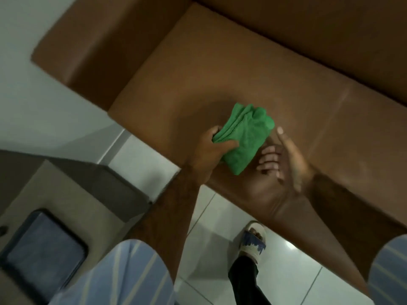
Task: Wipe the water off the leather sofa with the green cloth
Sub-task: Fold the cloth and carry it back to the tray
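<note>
A brown leather sofa (220,69) fills the upper part of the head view, its seat cushion slanting from upper left to lower right. A folded green cloth (246,135) hangs just above the seat's front edge. My left hand (209,150) grips the cloth's left side, thumb over the top. My right hand (284,164) is palm up beside the cloth's lower right corner, fingers curled and thumb out, holding nothing. A pale glossy streak (339,104) shows on the seat to the right; I cannot tell whether it is water.
The sofa's left armrest (88,45) stands beside a white wall. A grey-beige low table (55,194) with a dark tablet-like slab (44,254) is at lower left. My sandalled foot (254,241) stands on glossy white floor tiles below the sofa's front edge.
</note>
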`<state>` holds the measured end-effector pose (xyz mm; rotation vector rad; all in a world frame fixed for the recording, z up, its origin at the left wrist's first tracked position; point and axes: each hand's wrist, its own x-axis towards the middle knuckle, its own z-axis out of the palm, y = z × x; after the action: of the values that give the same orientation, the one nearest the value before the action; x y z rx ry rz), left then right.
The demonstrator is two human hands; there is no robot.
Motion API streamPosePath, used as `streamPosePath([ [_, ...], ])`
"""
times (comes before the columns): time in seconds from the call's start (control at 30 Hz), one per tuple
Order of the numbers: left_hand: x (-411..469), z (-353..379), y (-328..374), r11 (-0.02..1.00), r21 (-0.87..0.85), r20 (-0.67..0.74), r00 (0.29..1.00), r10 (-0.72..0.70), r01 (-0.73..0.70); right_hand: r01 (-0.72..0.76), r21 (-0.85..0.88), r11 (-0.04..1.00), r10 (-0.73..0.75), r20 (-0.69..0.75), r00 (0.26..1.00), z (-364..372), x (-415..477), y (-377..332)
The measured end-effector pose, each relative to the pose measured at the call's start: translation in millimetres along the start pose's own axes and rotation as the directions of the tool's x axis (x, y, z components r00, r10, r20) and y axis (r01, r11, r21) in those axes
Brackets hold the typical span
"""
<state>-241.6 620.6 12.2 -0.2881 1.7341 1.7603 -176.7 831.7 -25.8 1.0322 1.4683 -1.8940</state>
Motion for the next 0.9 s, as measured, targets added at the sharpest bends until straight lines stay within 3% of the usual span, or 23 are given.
streamPosePath([
  [0.13,-57,-86,-16,0.967,-0.236,0.094,0.993,-0.075,0.095,-0.058,0.379,0.923,-0.042,0.25,0.967,82,-15,24],
  [0.2,-87,-135,-28,0.951,-0.271,0.085,0.988,-0.132,0.15,-0.078,0.422,0.903,-0.081,0.346,0.935,127,-23,28],
  [0.47,-226,-338,-101,0.941,-0.336,-0.326,0.934,-0.145,0.029,-0.094,-0.033,0.995,0.097,0.523,0.847,322,-41,66],
  [0.53,-263,-380,-122,0.922,-0.382,-0.49,0.86,-0.145,-0.062,-0.049,-0.199,0.979,0.152,0.546,0.824,373,-46,85],
  [0.63,-307,-431,-161,0.94,-0.33,-0.728,0.658,-0.191,-0.092,-0.005,-0.352,0.936,0.2,0.52,0.83,448,-51,121],
  [0.7,-325,-457,-191,0.954,-0.296,-0.798,0.561,-0.218,-0.05,0.01,-0.424,0.906,0.203,0.454,0.868,492,-53,147],
  [0.77,-338,-477,-217,0.964,-0.265,-0.832,0.509,-0.22,-0.016,0.065,-0.546,0.835,0.184,0.388,0.903,527,-55,174],
  [0.9,-351,-503,-256,0.976,-0.063,-0.915,0.378,-0.14,0.21,0.193,-0.742,0.642,0.048,0.29,0.956,566,-50,218],
])
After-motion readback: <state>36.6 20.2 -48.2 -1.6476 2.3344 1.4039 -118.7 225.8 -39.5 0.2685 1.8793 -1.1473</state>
